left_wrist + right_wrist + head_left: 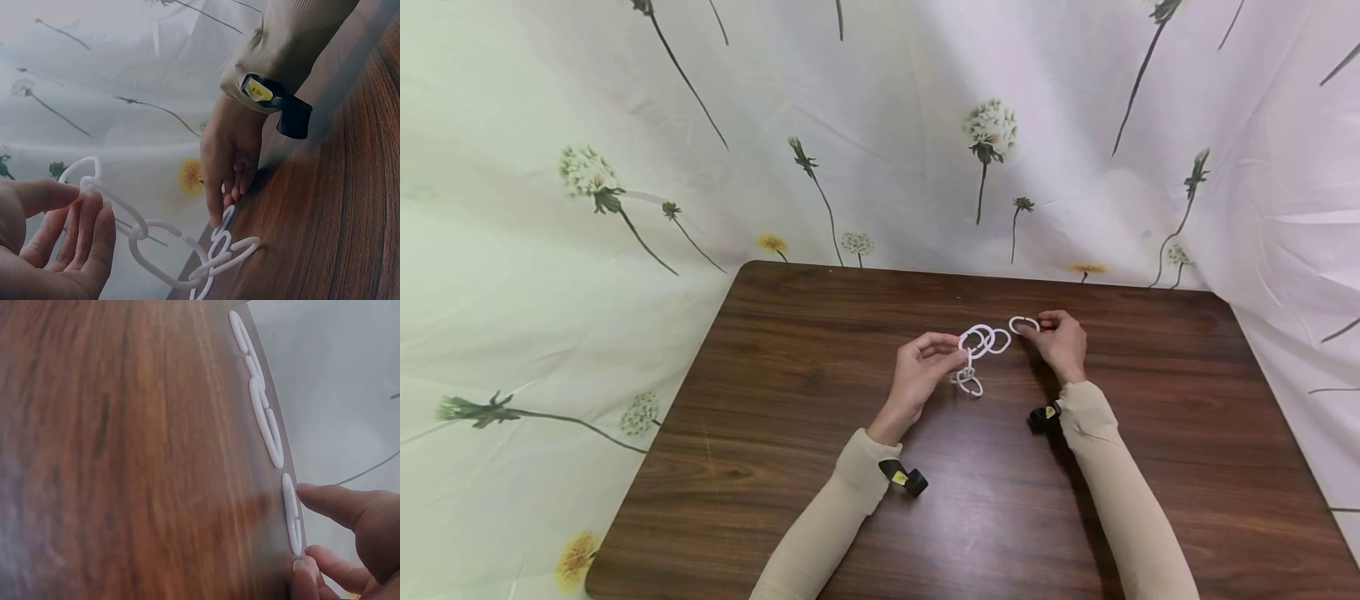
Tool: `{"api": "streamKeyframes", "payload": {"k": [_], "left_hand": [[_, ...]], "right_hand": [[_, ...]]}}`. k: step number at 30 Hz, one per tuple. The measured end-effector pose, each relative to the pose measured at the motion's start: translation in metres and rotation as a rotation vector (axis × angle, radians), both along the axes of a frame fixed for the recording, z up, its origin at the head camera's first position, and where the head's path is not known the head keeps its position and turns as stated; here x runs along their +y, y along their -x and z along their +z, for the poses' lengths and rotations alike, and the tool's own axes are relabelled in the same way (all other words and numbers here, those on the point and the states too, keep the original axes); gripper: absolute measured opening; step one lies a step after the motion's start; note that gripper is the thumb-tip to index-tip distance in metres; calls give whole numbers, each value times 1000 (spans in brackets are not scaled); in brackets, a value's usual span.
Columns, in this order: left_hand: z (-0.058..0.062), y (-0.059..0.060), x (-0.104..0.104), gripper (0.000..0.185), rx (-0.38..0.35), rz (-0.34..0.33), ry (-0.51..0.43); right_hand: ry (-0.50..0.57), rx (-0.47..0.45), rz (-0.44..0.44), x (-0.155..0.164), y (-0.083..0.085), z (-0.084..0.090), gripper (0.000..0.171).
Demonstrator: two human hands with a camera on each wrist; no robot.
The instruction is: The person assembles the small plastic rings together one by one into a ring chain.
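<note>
My left hand (917, 371) pinches one end of a chain of white plastic rings (993, 337) between thumb and fingertips. In the left wrist view the held link is raised, and linked C-shaped rings (137, 255) hang from it down to the table. One loose split ring (1024, 318) lies flat near the table's far edge, just right of the chain. My right hand (1063, 343) is at that ring, thumb and fingers extended and spread apart. In the right wrist view its thumb (328, 499) touches or nearly touches the ring's side, with fingertips by its near end.
The brown wood-grain table (775, 433) ends just beyond the rings. A white cloth (887, 167) printed with flowers hangs behind it and along the sides. Each wrist wears a black camera mount (1045, 418) over a beige sleeve (1120, 492).
</note>
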State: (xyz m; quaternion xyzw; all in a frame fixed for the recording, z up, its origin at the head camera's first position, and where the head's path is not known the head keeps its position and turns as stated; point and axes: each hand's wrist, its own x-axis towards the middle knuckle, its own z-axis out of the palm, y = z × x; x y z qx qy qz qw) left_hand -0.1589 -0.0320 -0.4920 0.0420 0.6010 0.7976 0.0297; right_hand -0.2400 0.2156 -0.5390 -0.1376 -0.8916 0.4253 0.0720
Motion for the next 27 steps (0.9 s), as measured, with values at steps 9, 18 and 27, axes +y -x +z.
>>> {"api": "streamKeyframes", "payload": {"k": [9,18,27], "left_hand": [[0,0,2,31,-3,-2,3],[0,0,2,30,-20,-5,4],[-2,0,2,30,-14,-2,3]], "right_hand": [[-113,-17,2,-5,2,1,57],[-124,-33,-2,-4,3,2,54],[-113,-23,-21,-8,1,1,50]]}}
